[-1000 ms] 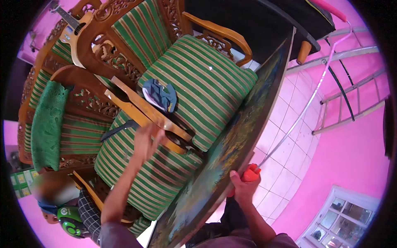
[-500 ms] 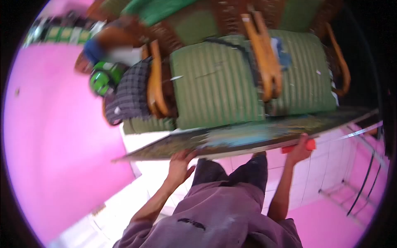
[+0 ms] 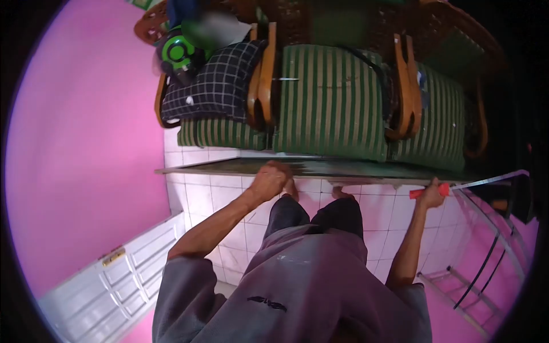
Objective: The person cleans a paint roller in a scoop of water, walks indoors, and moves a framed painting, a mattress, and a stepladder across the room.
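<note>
Both hands are at the upper edge of a painted panel [image 3: 337, 171], set wide apart: the left hand [image 3: 271, 182] curls over the edge, though whether it truly grips or only steadies cannot be told, while the right hand [image 3: 432, 195] clasps the handle of an orange-handled tool [image 3: 492, 179] right beside that same edge. The panel spans the gap between the person's legs [image 3: 338, 216] and the striped seats [image 3: 331, 103], its painted face turned toward the seats. Handling it well calls for 2 widely spaced holds, a level edge and a face clear of the wooden armrests [image 3: 405, 91]. With the tool in the right hand, that side looks less secure; its long silver strip is best angled away from panel and legs.
</note>
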`<action>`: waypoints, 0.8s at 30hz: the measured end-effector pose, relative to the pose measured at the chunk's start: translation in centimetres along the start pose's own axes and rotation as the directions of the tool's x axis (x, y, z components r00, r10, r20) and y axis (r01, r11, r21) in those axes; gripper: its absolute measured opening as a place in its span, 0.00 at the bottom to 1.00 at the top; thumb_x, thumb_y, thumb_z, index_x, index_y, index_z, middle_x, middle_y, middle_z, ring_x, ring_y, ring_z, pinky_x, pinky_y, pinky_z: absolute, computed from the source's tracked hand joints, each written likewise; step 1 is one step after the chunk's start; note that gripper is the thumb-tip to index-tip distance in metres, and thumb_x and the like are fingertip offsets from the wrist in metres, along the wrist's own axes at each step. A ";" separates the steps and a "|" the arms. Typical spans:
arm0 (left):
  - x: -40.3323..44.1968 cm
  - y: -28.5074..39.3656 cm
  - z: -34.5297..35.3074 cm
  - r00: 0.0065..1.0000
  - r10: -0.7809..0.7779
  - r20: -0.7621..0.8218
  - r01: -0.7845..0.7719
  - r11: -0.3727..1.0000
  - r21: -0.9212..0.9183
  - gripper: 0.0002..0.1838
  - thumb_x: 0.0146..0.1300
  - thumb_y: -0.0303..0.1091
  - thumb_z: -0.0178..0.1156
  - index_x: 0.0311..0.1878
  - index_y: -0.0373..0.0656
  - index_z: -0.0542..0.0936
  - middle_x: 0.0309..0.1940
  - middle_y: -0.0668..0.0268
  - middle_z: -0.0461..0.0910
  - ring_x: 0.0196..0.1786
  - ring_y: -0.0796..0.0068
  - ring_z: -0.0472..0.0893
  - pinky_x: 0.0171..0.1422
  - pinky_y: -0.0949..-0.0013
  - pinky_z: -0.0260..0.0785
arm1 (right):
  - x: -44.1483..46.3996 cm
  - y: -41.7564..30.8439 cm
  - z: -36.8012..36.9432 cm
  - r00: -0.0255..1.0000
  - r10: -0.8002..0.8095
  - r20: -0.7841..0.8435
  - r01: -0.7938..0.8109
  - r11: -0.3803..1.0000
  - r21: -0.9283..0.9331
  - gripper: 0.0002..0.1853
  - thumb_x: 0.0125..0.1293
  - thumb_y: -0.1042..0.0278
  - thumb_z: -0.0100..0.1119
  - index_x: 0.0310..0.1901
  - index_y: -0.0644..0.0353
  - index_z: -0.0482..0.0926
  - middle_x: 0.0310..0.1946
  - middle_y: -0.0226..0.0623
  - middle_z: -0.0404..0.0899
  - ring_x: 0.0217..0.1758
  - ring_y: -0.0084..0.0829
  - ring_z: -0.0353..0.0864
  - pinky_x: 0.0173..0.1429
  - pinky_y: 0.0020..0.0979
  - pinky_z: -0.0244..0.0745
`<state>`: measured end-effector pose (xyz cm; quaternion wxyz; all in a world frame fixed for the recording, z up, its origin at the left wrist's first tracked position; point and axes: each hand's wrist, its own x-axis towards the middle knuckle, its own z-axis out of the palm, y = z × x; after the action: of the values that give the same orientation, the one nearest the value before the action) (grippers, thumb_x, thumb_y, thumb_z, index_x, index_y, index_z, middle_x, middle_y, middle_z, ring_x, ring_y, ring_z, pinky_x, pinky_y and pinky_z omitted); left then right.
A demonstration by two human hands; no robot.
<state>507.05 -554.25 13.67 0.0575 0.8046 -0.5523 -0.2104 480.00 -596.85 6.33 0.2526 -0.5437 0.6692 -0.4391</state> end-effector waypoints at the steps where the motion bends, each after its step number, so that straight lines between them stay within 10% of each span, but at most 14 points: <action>1: -0.4 -0.7 -0.6 0.984 0.011 -0.176 -0.018 0.999 -0.036 0.07 0.46 0.27 0.56 0.31 0.42 0.78 0.28 0.58 0.77 0.34 0.57 0.78 0.38 0.57 0.70 | -0.9 -0.3 0.3 0.997 0.045 0.061 -0.039 0.995 -0.089 0.11 0.47 0.69 0.67 0.28 0.67 0.77 0.28 0.37 0.80 0.29 0.33 0.75 0.39 0.38 0.70; 12: -2.1 -5.3 -3.5 0.977 0.104 -0.186 -0.123 0.988 -0.093 0.03 0.51 0.29 0.61 0.28 0.41 0.78 0.23 0.58 0.73 0.33 0.56 0.76 0.38 0.57 0.69 | -7.5 -4.9 1.2 1.000 0.028 -0.012 -0.027 0.998 0.049 0.13 0.48 0.63 0.69 0.25 0.60 0.75 0.21 0.30 0.75 0.25 0.26 0.72 0.35 0.31 0.70; 18: -1.8 -4.3 -4.0 0.972 -0.012 -0.236 -0.002 0.998 -0.060 0.04 0.46 0.28 0.62 0.28 0.43 0.77 0.25 0.57 0.73 0.34 0.55 0.76 0.40 0.56 0.67 | -10.1 -4.8 -0.2 1.000 -0.021 -0.020 0.019 0.994 -0.109 0.20 0.53 0.53 0.67 0.37 0.63 0.78 0.28 0.46 0.79 0.33 0.44 0.79 0.41 0.40 0.72; 24: -2.0 -2.7 -3.9 0.942 -0.056 -0.331 0.065 0.998 0.014 0.25 0.43 0.26 0.65 0.50 0.41 0.76 0.41 0.54 0.76 0.45 0.53 0.75 0.52 0.54 0.64 | -17.4 -5.4 -3.2 0.992 -0.033 0.123 0.024 0.997 0.076 0.12 0.50 0.67 0.62 0.36 0.61 0.77 0.25 0.42 0.79 0.29 0.40 0.80 0.36 0.38 0.74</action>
<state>510.35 -551.89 16.89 0.1329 0.8457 -0.5124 -0.0674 484.99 -579.47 10.18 0.3077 -0.5698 0.6274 -0.4325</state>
